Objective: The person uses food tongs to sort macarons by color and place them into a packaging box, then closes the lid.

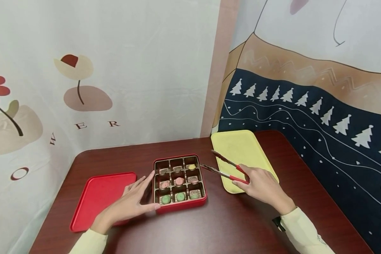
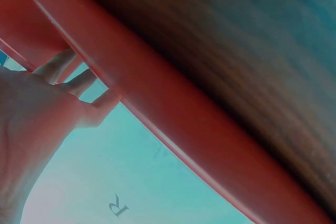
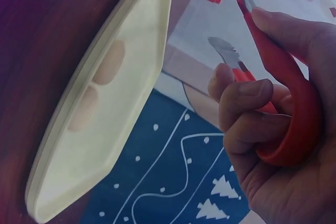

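Observation:
My left hand [image 1: 130, 201] rests against the left side of a red box [image 1: 181, 206], fingertips at its rim and thumb by its near corner. A gold divided insert shows inside the box. It holds small round sweets: a yellow sweet [image 1: 192, 167] at the far right, pink sweets [image 1: 179, 181] in the middle row and green sweets [image 1: 166, 199] in the near row. In my right hand [image 1: 263, 187] I hold metal tongs [image 1: 216, 170] with red handles. Their arms are spread, one tip close to the box's right rim. The right wrist view shows fingers curled round the red handle [image 3: 302, 135].
A flat red lid [image 1: 104, 190] lies on the dark wooden table [image 1: 184, 229], left of the box, partly under my left forearm. On the right lies a yellow tray [image 1: 241, 148], overlapped by my right hand. Printed curtains [image 1: 158, 77] hang behind the table.

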A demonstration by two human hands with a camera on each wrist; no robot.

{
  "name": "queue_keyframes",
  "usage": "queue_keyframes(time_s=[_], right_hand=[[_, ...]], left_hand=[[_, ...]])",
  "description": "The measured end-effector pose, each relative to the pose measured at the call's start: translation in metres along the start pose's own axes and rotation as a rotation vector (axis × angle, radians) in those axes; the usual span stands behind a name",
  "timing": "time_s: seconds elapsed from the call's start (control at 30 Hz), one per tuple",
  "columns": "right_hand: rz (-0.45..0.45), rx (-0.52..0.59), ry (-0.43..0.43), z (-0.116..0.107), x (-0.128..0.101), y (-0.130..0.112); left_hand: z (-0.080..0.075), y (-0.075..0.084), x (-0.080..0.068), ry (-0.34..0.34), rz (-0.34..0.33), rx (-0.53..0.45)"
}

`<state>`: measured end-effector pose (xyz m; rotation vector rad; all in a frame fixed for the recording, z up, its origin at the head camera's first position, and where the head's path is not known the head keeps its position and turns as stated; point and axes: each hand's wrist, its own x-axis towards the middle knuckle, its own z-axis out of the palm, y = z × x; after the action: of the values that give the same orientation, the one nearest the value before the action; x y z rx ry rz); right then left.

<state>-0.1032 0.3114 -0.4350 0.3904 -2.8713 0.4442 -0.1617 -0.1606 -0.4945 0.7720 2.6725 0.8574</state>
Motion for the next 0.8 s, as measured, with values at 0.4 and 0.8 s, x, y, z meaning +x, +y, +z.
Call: queue_keyframes(time_s=[0.4,0.8], right_hand=[[0.074,-0.034,0.022,-0.021,-0.037,0.024],[0.128,-0.06,0.004,-0.03,-0.069,0.042]], left_hand=[[0.002,-0.003,0.002,0.012,0.001,-0.002],[0.006,-0.006,0.003,0.01,0.002,0.016]])
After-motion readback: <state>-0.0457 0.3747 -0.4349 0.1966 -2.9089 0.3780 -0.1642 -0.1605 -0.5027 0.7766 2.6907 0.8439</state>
